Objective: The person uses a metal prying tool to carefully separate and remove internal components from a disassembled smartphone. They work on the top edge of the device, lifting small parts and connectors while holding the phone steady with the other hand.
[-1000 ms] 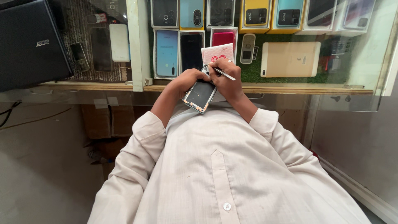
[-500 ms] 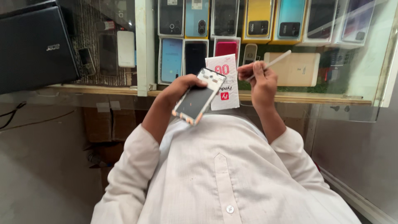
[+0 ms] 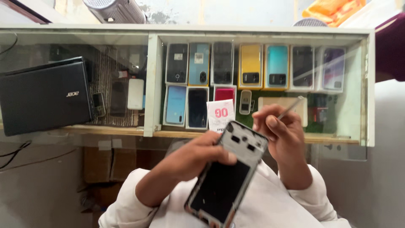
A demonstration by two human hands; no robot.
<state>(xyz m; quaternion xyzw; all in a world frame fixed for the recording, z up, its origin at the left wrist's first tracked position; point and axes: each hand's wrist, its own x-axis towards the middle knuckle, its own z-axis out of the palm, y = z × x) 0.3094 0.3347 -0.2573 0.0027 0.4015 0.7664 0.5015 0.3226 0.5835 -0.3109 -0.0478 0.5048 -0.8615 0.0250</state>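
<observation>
Gripping opened phone [image 3: 225, 183] (tool [image 3: 289, 109] raised)

A phone [image 3: 225, 177] with a black inner panel and a silver-grey frame is seen near the centre. White sleeves [image 3: 126, 202] are worn. A white card [image 3: 220, 115] with red marks is seen beyond. Far off, phones in yellow [image 3: 250, 65], teal [image 3: 277, 65], light blue [image 3: 176, 103], pink-red [image 3: 225, 93] and black [image 3: 222, 62] are displayed. At the left, a black laptop [image 3: 44, 99] is seen.
</observation>
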